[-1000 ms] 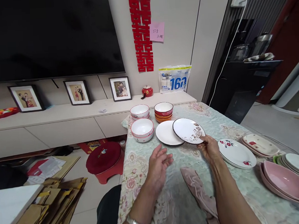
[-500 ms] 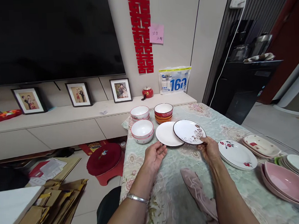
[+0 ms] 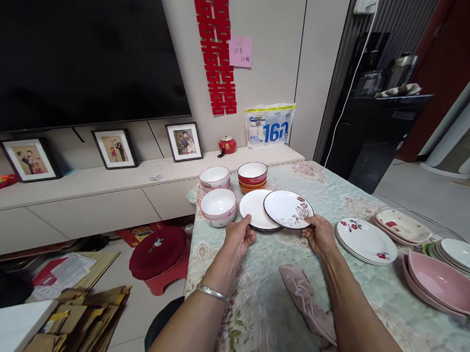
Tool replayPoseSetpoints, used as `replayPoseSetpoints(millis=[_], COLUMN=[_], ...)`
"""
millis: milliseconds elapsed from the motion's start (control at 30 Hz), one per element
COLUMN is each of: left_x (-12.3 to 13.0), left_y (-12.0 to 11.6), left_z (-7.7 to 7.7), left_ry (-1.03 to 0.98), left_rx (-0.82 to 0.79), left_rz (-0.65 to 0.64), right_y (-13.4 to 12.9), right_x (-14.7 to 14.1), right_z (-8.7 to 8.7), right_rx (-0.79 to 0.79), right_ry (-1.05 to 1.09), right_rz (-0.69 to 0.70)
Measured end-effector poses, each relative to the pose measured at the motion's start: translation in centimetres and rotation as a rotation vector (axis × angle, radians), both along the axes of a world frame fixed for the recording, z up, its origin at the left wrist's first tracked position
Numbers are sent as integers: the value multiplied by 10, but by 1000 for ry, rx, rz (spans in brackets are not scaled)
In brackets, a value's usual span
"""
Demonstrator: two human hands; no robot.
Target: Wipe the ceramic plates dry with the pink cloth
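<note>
Currently right hand (image 3: 320,233) tight on flowered plate (image 3: 285,207), left hand (image 3: 237,237) at near-left rim of white plate (image 3: 253,204), hold unclear

A wide black television (image 3: 76,58) fills the far left wall above a long pale cabinet (image 3: 88,211) bearing 3 framed photographs (image 3: 184,142), a red lidded jar (image 3: 227,145) and a plastic bag printed "160" (image 3: 271,127). Right of the screen hangs a red double-happiness paper-cut (image 3: 217,60), touched by a pink handwritten note (image 3: 240,51); at far right a white cable (image 3: 345,92) drops beside a black cabinet (image 3: 379,135). On the left floor stands a red stool (image 3: 159,252), with flattened cardboard (image 3: 85,326) nearer.
</note>
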State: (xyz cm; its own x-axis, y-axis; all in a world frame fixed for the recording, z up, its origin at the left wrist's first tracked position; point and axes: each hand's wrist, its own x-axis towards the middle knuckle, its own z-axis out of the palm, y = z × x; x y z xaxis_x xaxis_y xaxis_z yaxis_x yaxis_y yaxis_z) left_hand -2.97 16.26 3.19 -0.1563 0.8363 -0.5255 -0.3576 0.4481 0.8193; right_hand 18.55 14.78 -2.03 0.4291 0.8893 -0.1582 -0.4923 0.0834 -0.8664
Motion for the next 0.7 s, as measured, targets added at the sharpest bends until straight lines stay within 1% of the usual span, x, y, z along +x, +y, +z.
replayPoseSetpoints(millis=[200,333,433,533,700], left_x=[8,11,11,11,12], left_y=[3,6,6,4,-4], left_z=[-4,-6,-6,-5,1], left_ry=[200,263,279,273,154], left_rx=[7,-9,2,40,149], left_rz=[-90,-147,-149,-117,-88], right_y=[-1,-1,-2,-1,5], right_x=[-3,-3,-2,1,9], right_z=[1,3,3,2,-4], right_rx=[0,7,25,50,83], right_ry=[4,25,48,65,61], right_rz=[25,27,4,-58,-179])
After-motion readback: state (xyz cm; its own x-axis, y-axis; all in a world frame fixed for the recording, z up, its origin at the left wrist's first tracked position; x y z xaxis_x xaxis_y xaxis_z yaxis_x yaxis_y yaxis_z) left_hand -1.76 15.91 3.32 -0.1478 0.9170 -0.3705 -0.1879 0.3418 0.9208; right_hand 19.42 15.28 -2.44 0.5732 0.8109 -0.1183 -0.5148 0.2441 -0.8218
